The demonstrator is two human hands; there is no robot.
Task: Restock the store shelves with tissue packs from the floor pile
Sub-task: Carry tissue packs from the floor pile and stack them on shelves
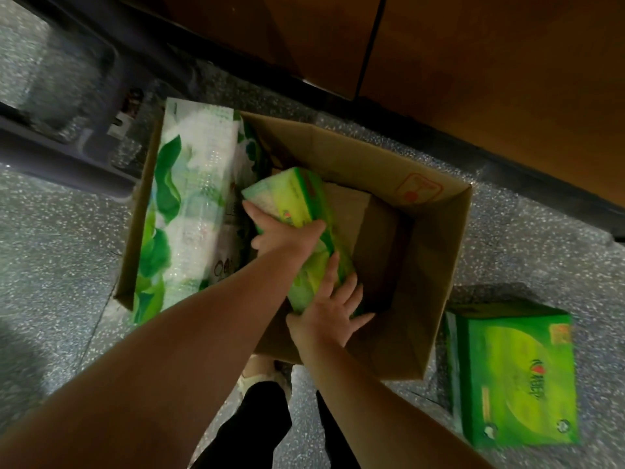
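Bare forearms reach down from the bottom edge toward an open brown cardboard carton (399, 184) standing on the speckled grey floor (50, 248). Inside the carton, a green-and-yellow plastic-wrapped tissue pack (297, 201) sits tilted, one end raised toward the carton's far wall. The left hand (284, 231) grasps this pack from the carton's left side, thumb laid across its top face and fingers wrapped under its edge. The right hand (329, 313) lies flat against the pack's near end, fingers spread and pressed on the wrapper rather than curled around it.

Against the carton's left wall stands a tall white-and-green leaf-printed plastic bundle (189, 204), upright and rising above the carton's rim. The carton's bottom, to the right of the held pack, shows bare cardboard flaps.

Outside the carton, just beside its near right corner, a bright green rectangular tissue box (514, 377) rests on the floor, apart from the carton wall. Beyond the carton's far side runs a brown wooden panelled base (473, 62) with a dark strip along the floor. Below the carton's near wall, a dark trouser leg (257, 421) and a pale shoe (260, 377) show.
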